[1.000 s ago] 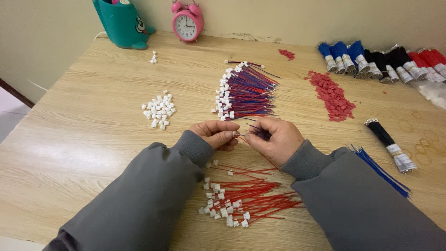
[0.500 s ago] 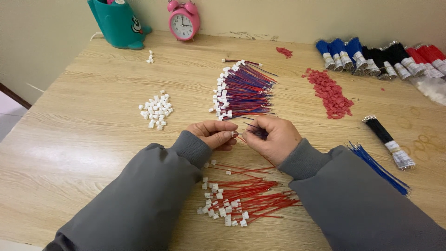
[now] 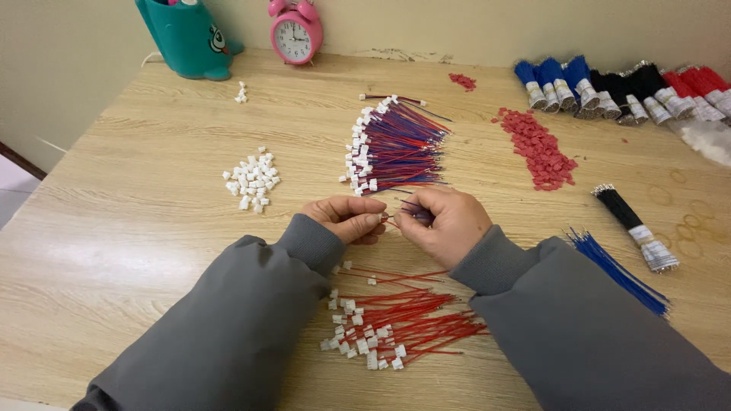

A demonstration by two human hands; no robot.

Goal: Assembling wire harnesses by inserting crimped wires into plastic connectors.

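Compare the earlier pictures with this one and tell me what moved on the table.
Nothing on the table moved. The left hand and right hand stay pinched together on a thin wire between them, as before. The red wire pile, the mixed wire bundle and the white connector heap lie where they were; only the camera's view drifted slightly.

The left hand (image 3: 346, 218) and right hand (image 3: 442, 221) meet over the middle of the wooden table (image 3: 137, 228), pinching a thin wire with a small white plug (image 3: 386, 218) between their fingertips. Just beyond them lies a fan of red and blue wires (image 3: 396, 148); just nearer, a heap of red wires (image 3: 403, 323). A pile of loose white plugs (image 3: 251, 179) sits to the left. A pink clock (image 3: 295, 32) and a teal cup (image 3: 186, 34) stand at the far edge.
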